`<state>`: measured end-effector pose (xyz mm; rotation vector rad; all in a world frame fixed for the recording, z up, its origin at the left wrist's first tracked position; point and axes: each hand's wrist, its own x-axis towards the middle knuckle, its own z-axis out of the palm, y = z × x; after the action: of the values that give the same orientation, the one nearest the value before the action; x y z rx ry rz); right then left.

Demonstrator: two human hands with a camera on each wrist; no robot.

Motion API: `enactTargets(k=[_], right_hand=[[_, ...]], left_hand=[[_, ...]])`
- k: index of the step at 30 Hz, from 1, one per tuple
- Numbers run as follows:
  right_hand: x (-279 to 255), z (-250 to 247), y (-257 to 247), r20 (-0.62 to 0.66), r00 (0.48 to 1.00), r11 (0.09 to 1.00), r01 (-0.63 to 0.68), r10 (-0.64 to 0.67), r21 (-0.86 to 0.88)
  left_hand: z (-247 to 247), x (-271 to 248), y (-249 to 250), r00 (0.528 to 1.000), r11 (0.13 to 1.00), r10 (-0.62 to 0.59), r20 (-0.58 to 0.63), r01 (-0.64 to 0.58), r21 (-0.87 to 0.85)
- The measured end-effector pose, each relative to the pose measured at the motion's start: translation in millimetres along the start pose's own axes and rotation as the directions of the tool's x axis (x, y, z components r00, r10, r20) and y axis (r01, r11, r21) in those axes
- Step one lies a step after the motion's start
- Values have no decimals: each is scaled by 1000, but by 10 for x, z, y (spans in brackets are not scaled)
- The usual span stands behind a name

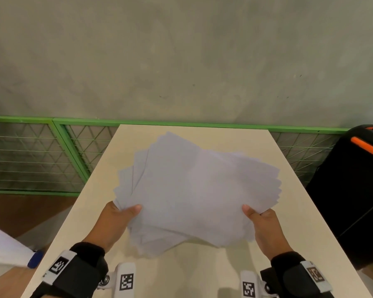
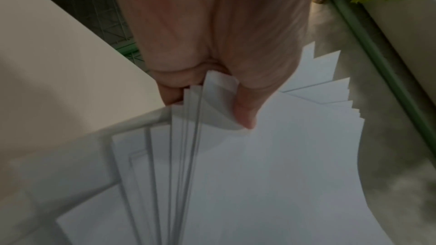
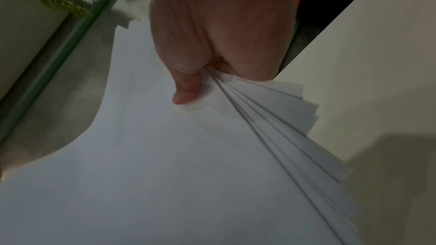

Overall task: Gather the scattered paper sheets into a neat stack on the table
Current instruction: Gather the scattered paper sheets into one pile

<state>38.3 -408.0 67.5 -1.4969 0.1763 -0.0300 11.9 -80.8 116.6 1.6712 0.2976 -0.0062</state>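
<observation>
Both hands grip one loose bundle of sheets (image 1: 192,190) over the table (image 1: 293,222). At about 8 o'clock of the bundle, the left hand (image 1: 114,224) pinches its near left edge, thumb (image 1: 135,208) flat on the top sheet and fingers tucked beneath; the left wrist view shows the thumb (image 2: 245,111) pressing down on sheet edges that fan apart below it. At about 4 o'clock the right hand (image 1: 265,229) pinches the near right edge the same way, thumb (image 1: 249,211) on top, and the right wrist view shows that thumb (image 3: 186,90) on the white paper with several edges splayed out beside it. The sheets are uneven, their corners stepped and poking out at 10, 2 and 6 o'clock, and the bundle casts a shadow on the tabletop beneath its near edge. Black wrist straps (image 1: 88,265) with white tag blocks sit behind each hand. Beyond the table at 12 o'clock runs a green mesh fence (image 1: 52,155) below a grey wall (image 1: 181,57). At 3 o'clock stands a black case (image 1: 353,190) with an orange strip.
</observation>
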Motion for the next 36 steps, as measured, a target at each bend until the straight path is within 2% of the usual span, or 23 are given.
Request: enactTargets(k=[6,9,13,15,17,19,21,23,25,28,30,31,33,35,36], right_hand=[[16,9,-42,46,998,997,47,-50,59],[39,5,-67,60,998,997,22,-26,68],[98,-17,-9,100,991,996,-85,88,-38],[107,-6,59,120,973,977,-182,195,-115],[101,14,167,156,946,957,-267,283,-116],[94,52,277,172,934,949,-299,313,-100],[83,81,375,137,937,947,-316,321,-57],[28,113,421,119,929,934,-357,350,36],[17,89,516,70,921,917,-390,384,89],[22,34,625,-34,892,883,-440,451,160],[-8,38,639,-72,870,865,-471,488,173],[-41,58,628,-77,866,862,-476,494,174],[-91,81,644,-34,865,854,-486,500,184],[-175,113,633,34,848,825,-522,528,216],[-207,118,642,59,842,810,-534,537,243]], left_hand=[[10,79,110,999,999,42,-17,-41,29],[14,57,174,998,995,53,-23,-50,85],[-15,58,305,1000,990,-3,-27,7,144],[-52,130,339,999,983,-33,-24,37,181],[-78,256,315,997,962,-65,-29,70,265],[-69,414,192,995,911,-99,-33,104,398],[-36,518,6,988,815,-136,-68,151,560],[-2,530,-197,975,770,-192,-116,223,598],[48,463,-347,968,753,-222,-114,245,611],[203,274,-494,958,770,-283,-46,256,584],[329,122,-574,927,782,-374,30,297,548],[394,48,-593,884,784,-464,57,379,492],[490,-57,-617,766,743,-635,107,567,355],[529,-103,-645,675,688,-722,152,677,261],[542,-108,-660,645,668,-743,178,703,245]])
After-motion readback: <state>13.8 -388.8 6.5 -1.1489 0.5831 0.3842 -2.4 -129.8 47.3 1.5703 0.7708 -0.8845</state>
